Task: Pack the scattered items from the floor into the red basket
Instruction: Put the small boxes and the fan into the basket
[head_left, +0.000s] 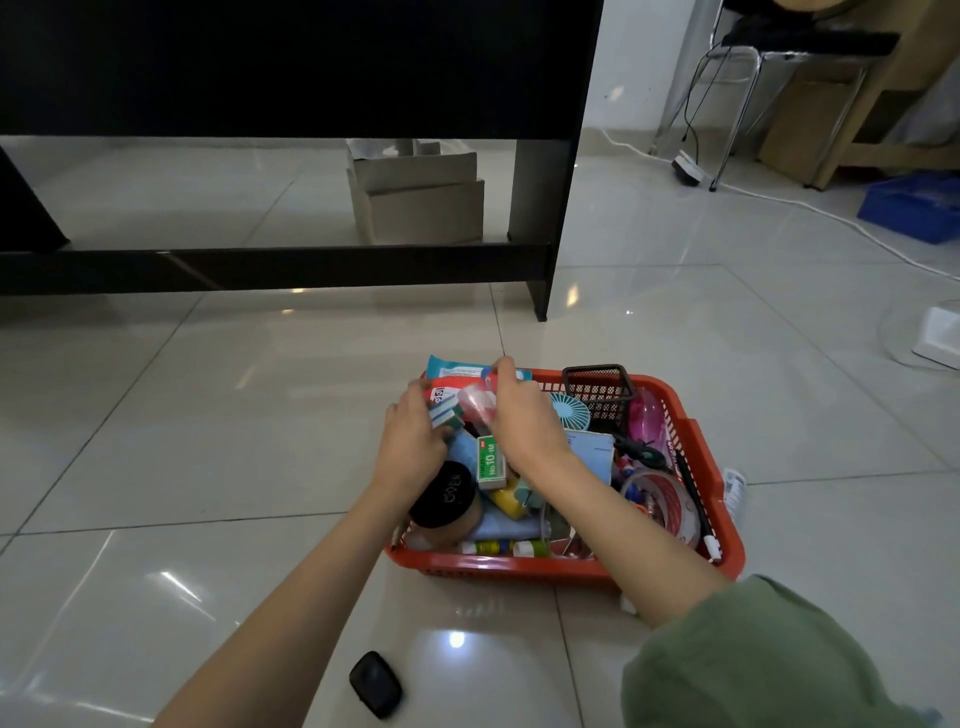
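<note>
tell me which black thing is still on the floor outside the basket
The small black rounded case near the left forearm, lying on the tile. The black mesh cup and black-lidded jar are inside the red basket.

A: Hand pose?
B: Both arms extended forward, bare forearms converging. Left hand (413, 441) palm down, fingers curled around something small. Right hand (522, 415) palm down, fingers bent, fingertips pointing away.
A: Sleeves?
B: Green sleeve (753, 660) on right upper arm.

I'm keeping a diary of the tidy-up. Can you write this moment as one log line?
left hand: holding striped sponge | right hand: over red basket | still on floor: small black object
</note>
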